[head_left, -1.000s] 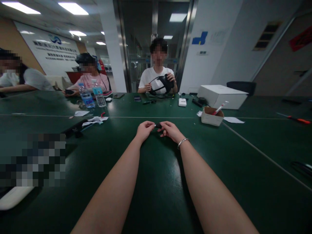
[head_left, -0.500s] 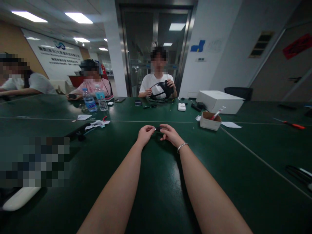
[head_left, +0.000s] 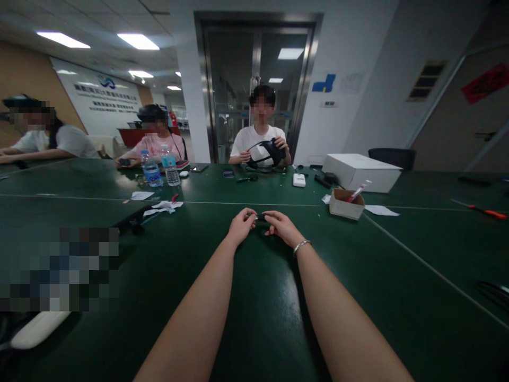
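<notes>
A small dark object (head_left: 261, 217) is held between my two hands, just above the green table (head_left: 262, 297). My left hand (head_left: 242, 225) pinches its left end, where a small light tip shows by the fingertips. On its right end, my right hand (head_left: 281, 225) closes thumb and fingers, with the lower fingers curled beneath. A silver bracelet (head_left: 301, 247) circles my right wrist. What exactly the small object is cannot be made out.
Beyond my hands, a person (head_left: 260, 140) holds a black headset. An open small box (head_left: 347, 205) and a white box (head_left: 361, 170) stand right. Two bottles (head_left: 151, 170), paper scraps (head_left: 163, 207) and a white-handled thing (head_left: 40, 330) are left; a screwdriver (head_left: 487, 211) lies far right.
The whole view has shifted, so everything appears slightly lower and further right. Both hands still hold the small dark object, with the left fingers a little more curled.
</notes>
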`<control>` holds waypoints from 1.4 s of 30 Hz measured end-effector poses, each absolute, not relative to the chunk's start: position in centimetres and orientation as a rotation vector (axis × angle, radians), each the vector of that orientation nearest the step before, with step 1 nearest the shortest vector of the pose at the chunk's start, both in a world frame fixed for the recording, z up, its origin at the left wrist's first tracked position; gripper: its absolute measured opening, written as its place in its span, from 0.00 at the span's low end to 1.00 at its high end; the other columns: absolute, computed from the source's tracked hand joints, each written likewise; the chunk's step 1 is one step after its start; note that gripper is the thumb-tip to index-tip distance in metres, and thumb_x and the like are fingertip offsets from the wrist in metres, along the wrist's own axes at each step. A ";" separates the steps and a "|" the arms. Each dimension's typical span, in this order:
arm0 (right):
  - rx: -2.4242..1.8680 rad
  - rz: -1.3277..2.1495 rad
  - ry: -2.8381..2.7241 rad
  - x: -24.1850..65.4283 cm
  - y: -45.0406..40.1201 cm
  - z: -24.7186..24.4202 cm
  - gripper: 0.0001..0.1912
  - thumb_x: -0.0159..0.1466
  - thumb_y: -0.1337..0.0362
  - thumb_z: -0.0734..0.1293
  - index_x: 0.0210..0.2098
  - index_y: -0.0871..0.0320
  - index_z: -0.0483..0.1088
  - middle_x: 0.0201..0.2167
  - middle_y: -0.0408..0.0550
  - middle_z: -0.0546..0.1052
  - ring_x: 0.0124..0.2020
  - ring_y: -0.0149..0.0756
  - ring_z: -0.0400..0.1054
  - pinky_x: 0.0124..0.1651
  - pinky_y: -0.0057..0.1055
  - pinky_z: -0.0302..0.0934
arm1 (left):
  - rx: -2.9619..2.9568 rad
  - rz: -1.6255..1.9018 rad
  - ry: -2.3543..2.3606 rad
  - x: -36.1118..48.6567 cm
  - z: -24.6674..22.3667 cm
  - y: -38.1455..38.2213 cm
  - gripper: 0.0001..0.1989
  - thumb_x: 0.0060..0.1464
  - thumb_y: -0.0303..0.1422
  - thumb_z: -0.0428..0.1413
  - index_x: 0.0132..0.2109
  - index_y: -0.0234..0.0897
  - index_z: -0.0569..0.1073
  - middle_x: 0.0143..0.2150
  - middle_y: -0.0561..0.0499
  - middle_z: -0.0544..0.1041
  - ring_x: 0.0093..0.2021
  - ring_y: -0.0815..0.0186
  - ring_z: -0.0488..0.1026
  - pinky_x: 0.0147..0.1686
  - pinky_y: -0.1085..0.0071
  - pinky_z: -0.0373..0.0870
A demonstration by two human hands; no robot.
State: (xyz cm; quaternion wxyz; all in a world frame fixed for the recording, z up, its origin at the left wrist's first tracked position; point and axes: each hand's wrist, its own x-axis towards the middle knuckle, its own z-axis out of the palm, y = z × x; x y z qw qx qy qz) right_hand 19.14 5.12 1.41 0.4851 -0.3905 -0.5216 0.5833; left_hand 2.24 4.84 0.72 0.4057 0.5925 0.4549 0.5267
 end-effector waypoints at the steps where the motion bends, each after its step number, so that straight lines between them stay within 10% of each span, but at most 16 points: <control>1: -0.955 1.417 -1.267 19.1 5.1 1.4 0.08 0.62 0.70 0.67 0.42 0.60 0.71 0.24 0.39 0.73 0.14 0.20 0.61 0.26 0.29 0.73 | 1.512 1.316 1.151 2.2 0.6 4.9 0.06 0.55 0.33 0.53 0.39 0.37 0.72 0.26 0.54 0.70 0.27 0.70 0.70 0.29 0.74 0.65; 42: -0.985 1.411 -1.243 19.0 5.0 1.7 0.06 0.62 0.70 0.67 0.40 0.60 0.71 0.26 0.42 0.76 0.13 0.20 0.60 0.25 0.28 0.73 | 1.617 1.318 1.184 1.9 -0.3 5.5 0.09 0.52 0.33 0.58 0.41 0.37 0.74 0.29 0.53 0.74 0.29 0.69 0.71 0.32 0.72 0.68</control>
